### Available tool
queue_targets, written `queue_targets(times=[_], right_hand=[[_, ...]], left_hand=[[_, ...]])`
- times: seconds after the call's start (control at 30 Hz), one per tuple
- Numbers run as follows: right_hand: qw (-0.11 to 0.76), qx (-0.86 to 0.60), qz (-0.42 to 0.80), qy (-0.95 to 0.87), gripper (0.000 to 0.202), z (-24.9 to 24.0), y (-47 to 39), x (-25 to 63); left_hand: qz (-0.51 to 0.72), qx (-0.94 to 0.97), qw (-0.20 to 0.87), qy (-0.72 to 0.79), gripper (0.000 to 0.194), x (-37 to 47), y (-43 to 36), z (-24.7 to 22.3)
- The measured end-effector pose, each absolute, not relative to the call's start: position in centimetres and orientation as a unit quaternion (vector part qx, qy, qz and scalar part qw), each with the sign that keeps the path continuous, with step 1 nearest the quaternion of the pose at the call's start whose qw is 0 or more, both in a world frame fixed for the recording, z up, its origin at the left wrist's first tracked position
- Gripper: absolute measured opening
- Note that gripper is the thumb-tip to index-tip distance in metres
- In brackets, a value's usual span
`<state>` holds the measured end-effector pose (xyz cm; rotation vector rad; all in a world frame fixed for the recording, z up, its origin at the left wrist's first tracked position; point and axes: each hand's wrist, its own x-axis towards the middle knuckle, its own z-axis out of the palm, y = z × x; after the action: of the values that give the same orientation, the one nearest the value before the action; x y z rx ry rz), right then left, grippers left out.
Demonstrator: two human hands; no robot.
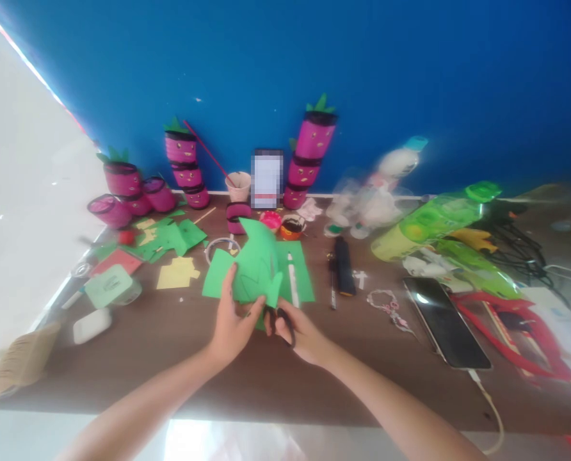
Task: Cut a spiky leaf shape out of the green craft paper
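Green paper [257, 266] is held up just over the table [170, 358], centre front, above another flat green sheet [302, 275]. Left hand [232, 320] pinches its lower left edge, thumb on the near face, fingers behind. Right hand [299, 330] is closed through the black scissors [280, 320] handles; blades are hidden behind the paper, so can't tell how far they're open.

Handling, my read: thin craft paper, very light, floppy, it curls at the top where unsupported. Tears and creases easily, not slippery. Best grip is a flat pinch close to the cut line so the sheet stays taut; holding a far corner lets it droop and wander.

Nearby: white pen [292, 278] on the flat sheet, yellow scraps [177, 274] to the left, phone [446, 323] well to the right, pink cups [122, 179] by the wall.
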<state>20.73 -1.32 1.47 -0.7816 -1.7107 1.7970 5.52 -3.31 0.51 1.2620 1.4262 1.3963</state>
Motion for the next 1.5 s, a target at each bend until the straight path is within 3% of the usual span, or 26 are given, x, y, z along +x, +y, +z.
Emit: queue_targets(times=[1.5], right_hand=[[0.268,-0.302,0.688,-0.603,0.058,-0.2,-1.4,21.1]], left_hand=[[0.534,0.483,0.454,0.525,0.078,5.8,-3.6,0.6]])
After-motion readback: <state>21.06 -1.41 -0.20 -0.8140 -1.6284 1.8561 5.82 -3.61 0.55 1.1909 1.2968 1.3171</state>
